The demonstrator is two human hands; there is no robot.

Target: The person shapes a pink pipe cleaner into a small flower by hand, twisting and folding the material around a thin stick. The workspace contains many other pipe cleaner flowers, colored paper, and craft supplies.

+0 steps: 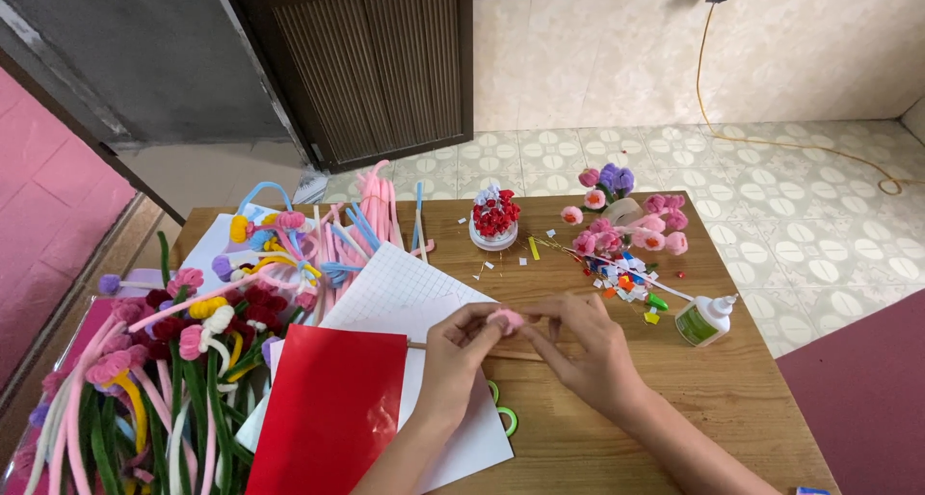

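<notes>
Head view shows your left hand and right hand both pinching a small pink fuzzy flower near the tabletop's front edge.

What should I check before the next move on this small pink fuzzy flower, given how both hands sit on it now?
1. Small pink fuzzy pipe-cleaner flower pinched between both hands: ok.
2. Left hand fingers on the flower's left side: ok.
3. Right hand fingers on its right side: ok.
4. Thin brown stick running left from the flower, lying over the white grid paper: ok; how it joins the flower, cannot tell.
5. White glue bottle with green label close to the right hand: ok; cap state, cannot tell.
6. Green-handled scissors partly under the left forearm: not ok, blades hidden.
</notes>
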